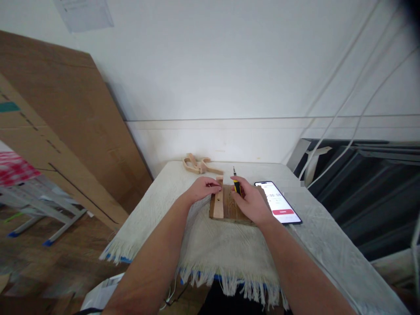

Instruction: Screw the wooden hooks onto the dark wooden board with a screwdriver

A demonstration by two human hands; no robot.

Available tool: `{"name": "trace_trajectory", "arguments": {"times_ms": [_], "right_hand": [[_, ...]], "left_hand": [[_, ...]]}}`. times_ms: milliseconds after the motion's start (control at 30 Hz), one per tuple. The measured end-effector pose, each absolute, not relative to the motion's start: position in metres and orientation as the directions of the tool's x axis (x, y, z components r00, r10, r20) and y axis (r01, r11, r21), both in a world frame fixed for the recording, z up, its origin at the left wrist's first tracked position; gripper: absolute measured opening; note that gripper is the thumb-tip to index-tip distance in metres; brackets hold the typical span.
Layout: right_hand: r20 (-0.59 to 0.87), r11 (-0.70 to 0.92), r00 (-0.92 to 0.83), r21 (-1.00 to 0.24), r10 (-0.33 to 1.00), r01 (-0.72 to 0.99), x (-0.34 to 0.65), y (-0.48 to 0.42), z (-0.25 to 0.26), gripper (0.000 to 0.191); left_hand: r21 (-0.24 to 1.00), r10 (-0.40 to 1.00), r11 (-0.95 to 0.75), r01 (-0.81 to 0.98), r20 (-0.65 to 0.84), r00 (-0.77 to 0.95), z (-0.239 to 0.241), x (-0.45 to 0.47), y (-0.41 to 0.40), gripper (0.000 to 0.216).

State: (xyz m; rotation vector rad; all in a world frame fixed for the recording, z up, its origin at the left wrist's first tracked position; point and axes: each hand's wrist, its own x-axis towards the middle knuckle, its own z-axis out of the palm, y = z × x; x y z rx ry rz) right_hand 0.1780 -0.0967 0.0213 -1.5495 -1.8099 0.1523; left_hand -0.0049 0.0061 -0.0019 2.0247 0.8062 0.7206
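Observation:
A dark wooden board (231, 210) lies on the white fringed cloth (223, 245) covering the small table. A light wooden strip (218, 204) with holes lies along the board's left side. My left hand (204, 188) rests on the strip's far end, fingers curled on it. My right hand (252, 200) is closed on a small screwdriver (236, 183) with a yellow and black handle, its tip pointing away from me, above the board.
A phone (278, 202) with a lit screen lies just right of the board. Pale wooden pieces (198, 165) sit at the table's far edge. Large cardboard sheets (65, 122) lean at the left. White cables (348, 96) hang at the right above dark panels (367, 183).

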Motion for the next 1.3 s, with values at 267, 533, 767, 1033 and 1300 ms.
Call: {"name": "trace_trajectory", "arguments": {"times_ms": [267,533,767,1033,1300], "right_hand": [[0.440,0.298,0.013,-0.631,0.898,0.717,0.178,-0.096,0.019,0.042],[0.362,0.285,0.047,-0.801,0.931,0.527,0.180,-0.094,0.014,0.069],[0.388,0.277,0.149,-0.833,0.909,0.479,0.181,-0.082,0.005,0.061],[0.372,0.252,0.194,-0.852,0.908,0.458,0.184,-0.086,0.004,0.040],[0.484,0.341,0.141,-0.766,0.864,0.545,0.180,-0.095,0.039,0.031]], "left_hand": [[0.804,0.734,-0.498,0.326,0.191,0.651,-0.002,-0.006,0.008,0.032],[0.781,0.730,-0.523,0.342,0.203,0.652,-0.003,-0.008,0.009,0.033],[0.779,0.722,-0.530,0.336,0.206,0.661,0.000,-0.007,0.006,0.031],[0.749,0.723,-0.565,0.345,0.248,0.645,-0.001,-0.008,0.007,0.026],[0.710,0.750,-0.572,0.411,0.250,0.612,-0.004,-0.008,0.007,0.024]]}}
